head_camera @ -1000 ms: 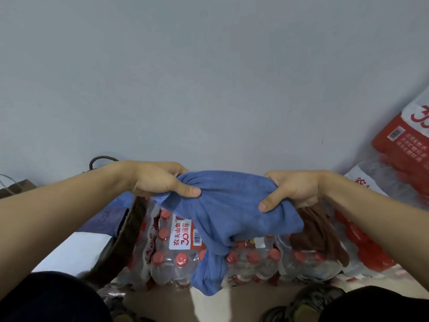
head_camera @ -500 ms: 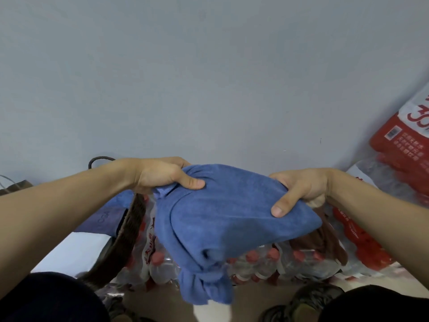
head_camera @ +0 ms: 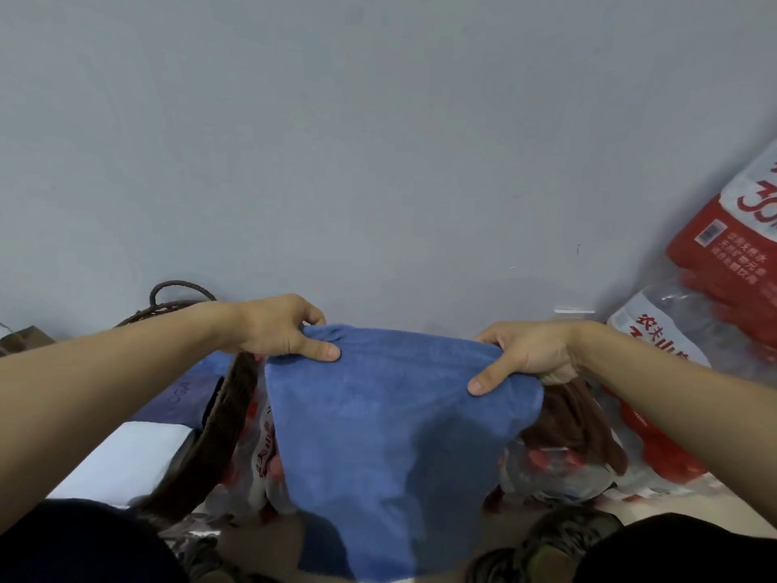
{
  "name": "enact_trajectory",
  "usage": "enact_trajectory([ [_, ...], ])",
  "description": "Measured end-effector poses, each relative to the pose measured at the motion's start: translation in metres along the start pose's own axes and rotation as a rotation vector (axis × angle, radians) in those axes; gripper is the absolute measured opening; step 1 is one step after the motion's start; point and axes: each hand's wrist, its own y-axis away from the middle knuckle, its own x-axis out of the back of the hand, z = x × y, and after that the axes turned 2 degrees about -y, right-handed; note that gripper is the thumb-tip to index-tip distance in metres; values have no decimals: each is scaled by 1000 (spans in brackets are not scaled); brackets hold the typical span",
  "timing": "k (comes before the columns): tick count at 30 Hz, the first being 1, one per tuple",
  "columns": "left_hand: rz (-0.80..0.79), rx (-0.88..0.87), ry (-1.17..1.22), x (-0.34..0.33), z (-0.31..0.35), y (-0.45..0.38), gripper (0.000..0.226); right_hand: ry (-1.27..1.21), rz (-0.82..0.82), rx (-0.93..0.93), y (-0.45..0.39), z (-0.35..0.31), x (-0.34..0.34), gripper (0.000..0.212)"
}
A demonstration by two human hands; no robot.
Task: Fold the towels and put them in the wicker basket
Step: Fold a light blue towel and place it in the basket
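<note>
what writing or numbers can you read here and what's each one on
"农夫山" on the clear water bottle pack at right, rest cut off.
"3", then a cut-off digit, on the red water pack above it; the small white lines below are too blurred.
Faint letters like "CGA" on the purple item, uncertain.
Red characters on the pack beside the blue towel: blurred.

1. The towel (head_camera: 391,448) hangs in the middle, before the wall (head_camera: 378,140), held at its top corners.
2. The left hand (head_camera: 281,330) grips its left corner, the right hand (head_camera: 525,355) its right corner.
3. The wicker basket (head_camera: 218,418) stands left of the towel, under the left arm.
4. Packs of bottled water (head_camera: 693,351) lie right, against the wall.
5. Another towel (head_camera: 576,427) lies behind the hanging towel's right edge, on a bottle pack.
</note>
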Motion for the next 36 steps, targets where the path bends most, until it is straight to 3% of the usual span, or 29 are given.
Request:
enact_trajectory([
  [4, 68, 10, -17, 3, -14, -19, 33, -112, 259, 92, -19, 10, 7, 21],
  [7, 38, 4, -271, 0, -24, -36, 36, -218, 403, 172, -35, 16, 14, 19],
  [11, -18, 10, -379, -12, -38, -61, 43, -313, 530, 216, -59, 25, 19, 48],
  [14, -14, 56, -394, -19, -49, -82, 48, -339, 656, 104, -84, 32, 23, 73],
  [16, -56, 103, -477, -23, -56, -93, 48, -272, 738, 59, -103, 41, 26, 52],
  [19, -110, 119, -551, -26, -71, -105, 35, -70, 711, 86, -123, 51, 25, 23],
  [24, 72, 90, -316, -37, -92, -122, 22, -45, 780, 79, -148, 54, 36, 13],
  [26, 157, 80, -232, -44, -97, -126, 27, -75, 790, 44, -157, 55, 43, 12],
  [30, 275, 162, -121, -56, -105, -136, 12, -89, 863, -35, -171, 76, 56, 27],
  [36, 436, 432, 123, -61, -111, -138, 46, -34, 1076, -29, -182, 89, 54, 34],
])
